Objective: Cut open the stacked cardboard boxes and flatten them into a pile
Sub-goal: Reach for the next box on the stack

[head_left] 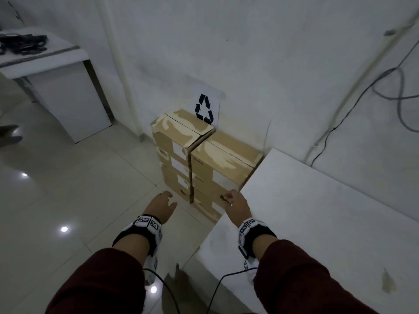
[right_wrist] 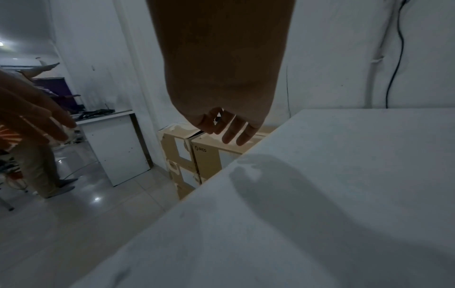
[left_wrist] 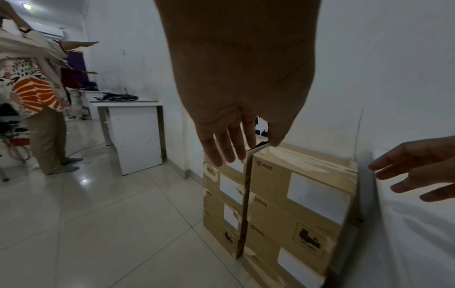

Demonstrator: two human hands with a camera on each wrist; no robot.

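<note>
"Two stacks of boxes are to be dealt with. Where are they placed?"

"On the floor, pushed against the wall under a recycling sign. The left stack stands slightly taller and further back. The right stack is pressed against the edge of the white surface."

"And how are the hands held?"

"The left hand is released, with fingers spread and nothing in it, and it hangs in front of the left stack without touching it. The right hand is likewise relaxed and empty, as the left wrist view shows, and it is reached out over the corner of the surface, near the front of the right stack. No blade can be made out in either hand."

"So what is judged to be the step in hand?"

"Probably a top box is about to be taken. It should be gripped on two opposite sides and lifted straight up, so that the boxes beneath are not dragged askew."

"Anything to be minded?"

"The right stack is wedged beside the surface, so little room is left for fingers on that side, and the front and left faces would be better used. Once a box is freed, the cut is best made along the taped centre seam on top, away from the holding hand."
</note>
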